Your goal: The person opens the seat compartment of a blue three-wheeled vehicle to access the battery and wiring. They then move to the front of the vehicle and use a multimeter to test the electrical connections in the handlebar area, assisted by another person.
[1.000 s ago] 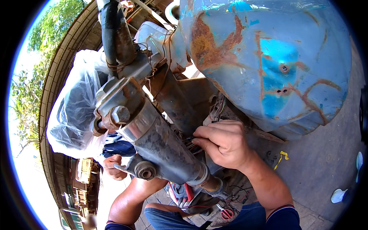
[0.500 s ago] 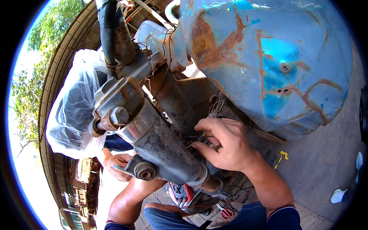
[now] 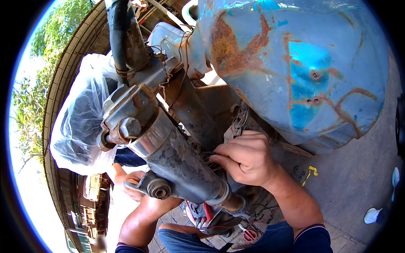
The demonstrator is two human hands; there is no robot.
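My right hand (image 3: 249, 158) is closed in a pinch, thumb against fingertips, on thin wires (image 3: 205, 155) beside the dark metal fork tube (image 3: 173, 156). More loose wires (image 3: 240, 119) rise in a bundle just above that hand. My left forearm (image 3: 143, 217) reaches up behind the tube, which hides my left hand and its fingers. Another person's hand (image 3: 134, 185) is next to the tube's side bracket, partly covered by it. A big round nut (image 3: 159, 189) sits on that bracket.
A rusty blue body panel (image 3: 261, 80) fills the upper right. Clear plastic wrapping (image 3: 80, 122) covers a dark part at left. Below the tube are a red-and-grey meter (image 3: 201, 213) and red-handled scissors (image 3: 249, 235). A yellow strip (image 3: 311, 173) lies on the ground.
My right hand's fingers have drawn together from a looser, spread hold into a tighter pinch. The other person's hand has shifted slightly behind the bracket.
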